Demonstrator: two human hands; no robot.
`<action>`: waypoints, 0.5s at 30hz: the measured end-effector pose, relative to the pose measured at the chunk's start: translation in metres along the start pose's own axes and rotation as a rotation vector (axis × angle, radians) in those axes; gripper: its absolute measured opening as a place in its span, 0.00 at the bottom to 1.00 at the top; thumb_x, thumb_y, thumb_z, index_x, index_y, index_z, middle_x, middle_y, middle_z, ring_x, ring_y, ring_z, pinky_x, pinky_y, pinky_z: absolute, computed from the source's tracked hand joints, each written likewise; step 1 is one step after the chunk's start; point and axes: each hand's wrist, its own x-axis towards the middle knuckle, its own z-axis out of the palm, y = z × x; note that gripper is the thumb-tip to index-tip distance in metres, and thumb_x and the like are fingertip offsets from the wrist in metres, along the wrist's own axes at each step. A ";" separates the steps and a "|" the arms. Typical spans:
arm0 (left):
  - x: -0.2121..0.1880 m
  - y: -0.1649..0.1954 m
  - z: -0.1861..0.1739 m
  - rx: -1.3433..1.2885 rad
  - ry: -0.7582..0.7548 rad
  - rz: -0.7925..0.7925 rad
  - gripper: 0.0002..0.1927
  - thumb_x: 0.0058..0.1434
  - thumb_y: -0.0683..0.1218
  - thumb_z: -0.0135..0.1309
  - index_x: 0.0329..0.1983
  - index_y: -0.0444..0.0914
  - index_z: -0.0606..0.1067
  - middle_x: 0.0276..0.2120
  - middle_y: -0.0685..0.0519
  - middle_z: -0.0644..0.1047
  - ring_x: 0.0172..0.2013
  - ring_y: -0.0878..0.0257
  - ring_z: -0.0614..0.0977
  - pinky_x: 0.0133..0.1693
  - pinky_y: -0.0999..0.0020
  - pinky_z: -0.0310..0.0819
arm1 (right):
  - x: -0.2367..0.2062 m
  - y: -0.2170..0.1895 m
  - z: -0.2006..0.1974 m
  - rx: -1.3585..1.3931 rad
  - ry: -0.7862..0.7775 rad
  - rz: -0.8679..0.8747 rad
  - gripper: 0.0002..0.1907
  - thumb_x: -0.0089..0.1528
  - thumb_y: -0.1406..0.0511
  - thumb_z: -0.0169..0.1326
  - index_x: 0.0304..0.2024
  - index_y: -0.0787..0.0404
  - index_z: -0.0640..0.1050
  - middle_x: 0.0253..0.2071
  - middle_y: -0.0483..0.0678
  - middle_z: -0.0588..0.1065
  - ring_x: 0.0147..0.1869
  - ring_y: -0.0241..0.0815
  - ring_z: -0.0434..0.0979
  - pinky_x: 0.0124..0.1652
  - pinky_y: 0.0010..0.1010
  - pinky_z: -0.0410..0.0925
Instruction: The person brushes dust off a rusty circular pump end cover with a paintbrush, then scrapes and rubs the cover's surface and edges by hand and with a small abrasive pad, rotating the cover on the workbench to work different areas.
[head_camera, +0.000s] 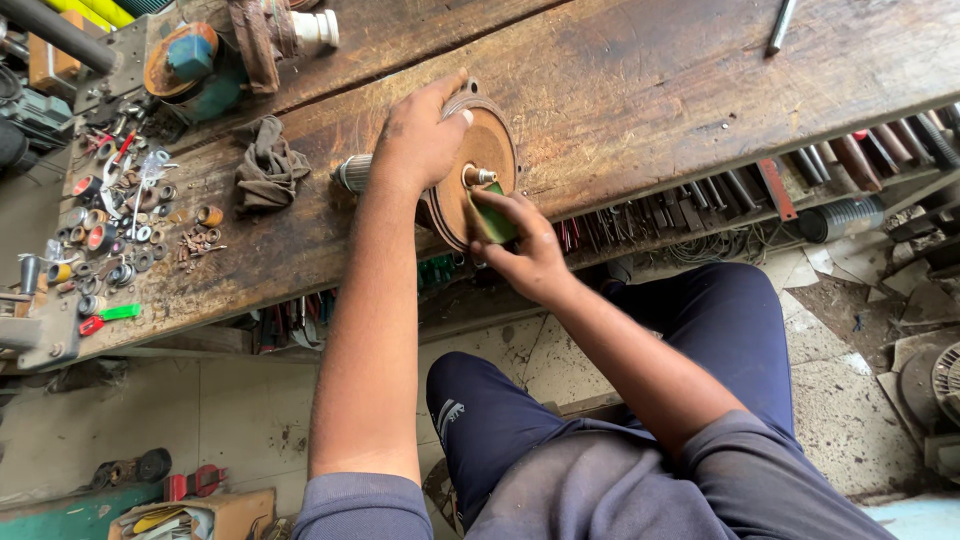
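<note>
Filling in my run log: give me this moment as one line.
left hand: steadies rusty disc on bench | right hand: presses green pad on disc face | shaft: sticks out at centre | rag: lies left

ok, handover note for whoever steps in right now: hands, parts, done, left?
Left hand grips the top rim of the rusty round motor cover, stood on edge at the near edge of the wooden bench.
Right hand presses a green abrasive pad against the cover's face, just below the short shaft.
Done: cannot tell; face looks rusty brown all over.
Left: most of the face. Brown rag lies left.
</note>
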 end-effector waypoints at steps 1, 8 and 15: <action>0.000 0.001 0.000 -0.015 -0.011 -0.030 0.27 0.65 0.49 0.52 0.69 0.49 0.68 0.66 0.50 0.71 0.65 0.53 0.72 0.66 0.57 0.62 | 0.000 -0.002 0.001 -0.015 -0.010 -0.007 0.32 0.60 0.68 0.62 0.67 0.64 0.71 0.48 0.56 0.72 0.51 0.50 0.75 0.52 0.36 0.70; -0.004 0.007 -0.002 -0.007 -0.019 -0.081 0.27 0.66 0.50 0.51 0.69 0.51 0.67 0.66 0.52 0.71 0.65 0.55 0.72 0.65 0.56 0.61 | -0.002 -0.013 0.003 -0.332 0.001 0.030 0.25 0.67 0.67 0.53 0.67 0.62 0.71 0.50 0.59 0.74 0.53 0.57 0.78 0.51 0.40 0.71; -0.004 0.010 -0.002 -0.010 -0.040 -0.108 0.27 0.67 0.50 0.51 0.70 0.51 0.66 0.67 0.52 0.69 0.65 0.55 0.71 0.66 0.55 0.61 | 0.003 0.006 0.000 -0.372 0.047 0.095 0.22 0.67 0.65 0.55 0.62 0.64 0.73 0.50 0.57 0.76 0.50 0.52 0.80 0.49 0.36 0.73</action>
